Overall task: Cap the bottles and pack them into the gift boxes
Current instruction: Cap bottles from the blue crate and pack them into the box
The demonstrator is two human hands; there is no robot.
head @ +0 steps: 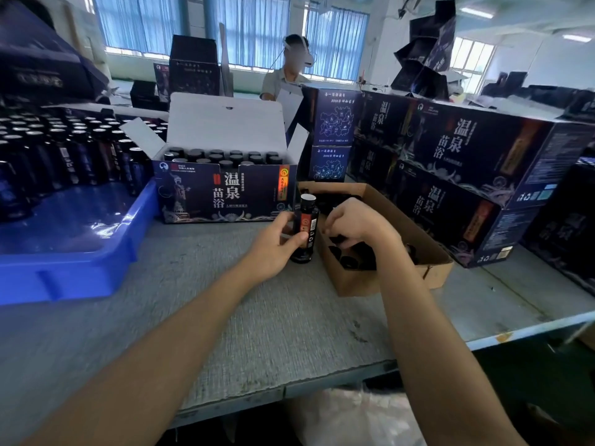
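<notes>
The bottle (305,230) looks small, stiff, probably glass and slick, so the waist is my hold: my left hand (277,243) wraps it upright on the table (257,317). Dark, red label, pale bare top. My right hand (357,223) curls among the caps (347,261); gripping one, I cannot tell

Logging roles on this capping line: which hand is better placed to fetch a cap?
The right hand: it is down in the cardboard box among the black caps, while the left hand grips the uncapped bottle upright on the table.
</notes>
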